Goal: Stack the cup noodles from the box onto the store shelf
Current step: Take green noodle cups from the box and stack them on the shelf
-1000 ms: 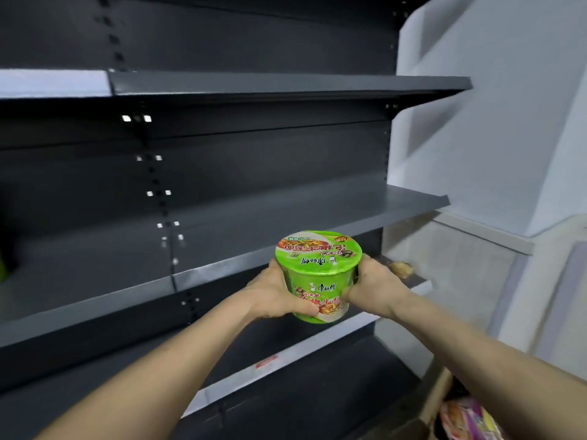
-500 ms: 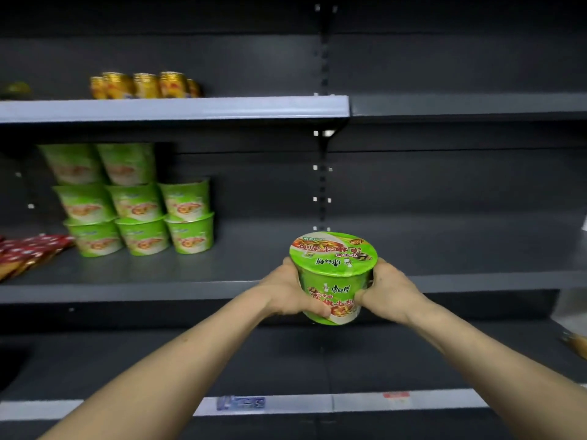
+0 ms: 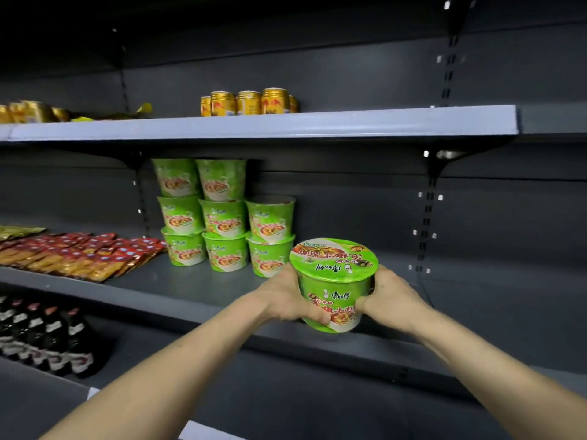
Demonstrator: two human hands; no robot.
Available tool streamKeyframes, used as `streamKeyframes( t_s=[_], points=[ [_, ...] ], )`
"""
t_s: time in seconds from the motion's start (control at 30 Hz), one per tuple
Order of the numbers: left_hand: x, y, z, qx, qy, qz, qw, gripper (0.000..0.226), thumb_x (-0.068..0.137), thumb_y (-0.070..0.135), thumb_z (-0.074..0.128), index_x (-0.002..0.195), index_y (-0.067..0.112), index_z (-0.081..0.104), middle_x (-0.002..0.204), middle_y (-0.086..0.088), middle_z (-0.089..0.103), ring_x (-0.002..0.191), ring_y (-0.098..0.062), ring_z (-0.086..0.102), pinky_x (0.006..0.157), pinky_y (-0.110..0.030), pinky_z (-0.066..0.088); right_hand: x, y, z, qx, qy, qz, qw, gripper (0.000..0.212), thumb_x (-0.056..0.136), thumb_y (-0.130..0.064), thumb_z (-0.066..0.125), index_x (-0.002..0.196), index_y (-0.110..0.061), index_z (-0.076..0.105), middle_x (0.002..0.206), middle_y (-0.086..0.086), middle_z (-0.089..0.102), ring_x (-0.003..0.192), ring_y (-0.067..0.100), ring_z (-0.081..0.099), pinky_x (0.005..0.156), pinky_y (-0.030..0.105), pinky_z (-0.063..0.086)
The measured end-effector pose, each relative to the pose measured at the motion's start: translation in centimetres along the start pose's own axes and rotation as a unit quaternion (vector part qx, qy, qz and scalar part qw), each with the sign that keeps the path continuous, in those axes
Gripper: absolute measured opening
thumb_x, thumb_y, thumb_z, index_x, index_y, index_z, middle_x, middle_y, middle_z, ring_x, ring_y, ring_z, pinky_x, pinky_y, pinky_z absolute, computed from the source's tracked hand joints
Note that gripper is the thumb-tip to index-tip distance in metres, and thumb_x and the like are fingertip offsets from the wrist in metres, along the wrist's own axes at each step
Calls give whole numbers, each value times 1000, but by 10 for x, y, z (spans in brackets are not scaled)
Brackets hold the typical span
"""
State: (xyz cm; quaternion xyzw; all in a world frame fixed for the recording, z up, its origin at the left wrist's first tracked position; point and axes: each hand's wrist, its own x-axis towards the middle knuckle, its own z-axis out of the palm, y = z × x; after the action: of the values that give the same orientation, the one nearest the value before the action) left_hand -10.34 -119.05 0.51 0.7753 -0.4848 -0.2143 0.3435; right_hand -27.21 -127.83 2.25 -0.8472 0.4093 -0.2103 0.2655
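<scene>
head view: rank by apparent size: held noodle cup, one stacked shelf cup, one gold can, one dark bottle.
1. held noodle cup, though it's nearest the camera
2. stacked shelf cup, likely the same product
3. dark bottle and gold can: look close, bottle partly hidden, not ranked

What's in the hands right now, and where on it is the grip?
One green cup noodle, held by its side wall: left hand on one side, right hand on the opposite.

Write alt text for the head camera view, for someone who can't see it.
Both hands, left hand and right hand, hold a green cup noodle before a grey shelf bearing stacked cups.
</scene>
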Motion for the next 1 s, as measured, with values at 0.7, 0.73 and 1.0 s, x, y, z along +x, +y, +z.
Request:
streamKeyframes(
  t_s=[0.7, 0.73, 1.0],
  points=[
    [107, 23, -158, 18, 29, 48, 998, 29, 71, 14, 85, 84, 23, 61, 82, 13, 66, 77, -4, 64, 56, -4, 47, 150, -117, -16, -10, 64, -84, 994, 7, 81, -19, 60, 84, -13, 56, 93, 9, 62, 85, 26, 59, 59, 28, 39],
    [111, 25, -165, 23, 29, 48, 998, 26, 72, 17, 85, 80, 23, 61, 78, 13, 65, 74, -2, 62, 53, -4, 46, 153, -122, -17, -10, 66, -84, 994, 5, 82, -18, 59, 84, -14, 57, 91, 8, 62, 84, 26, 59, 61, 27, 40],
    [143, 20, -206, 61, -48, 45, 996, 60, 71, 42, 82, 122, 18, 63, 126, 2, 64, 116, -13, 57, 105, -28, 41, 193, -155, -9, 52, 75, -90, 992, 17, 80, -11, 61, 97, -8, 64, 98, 10, 66, 82, 20, 61, 58, 24, 44]
  ],
)
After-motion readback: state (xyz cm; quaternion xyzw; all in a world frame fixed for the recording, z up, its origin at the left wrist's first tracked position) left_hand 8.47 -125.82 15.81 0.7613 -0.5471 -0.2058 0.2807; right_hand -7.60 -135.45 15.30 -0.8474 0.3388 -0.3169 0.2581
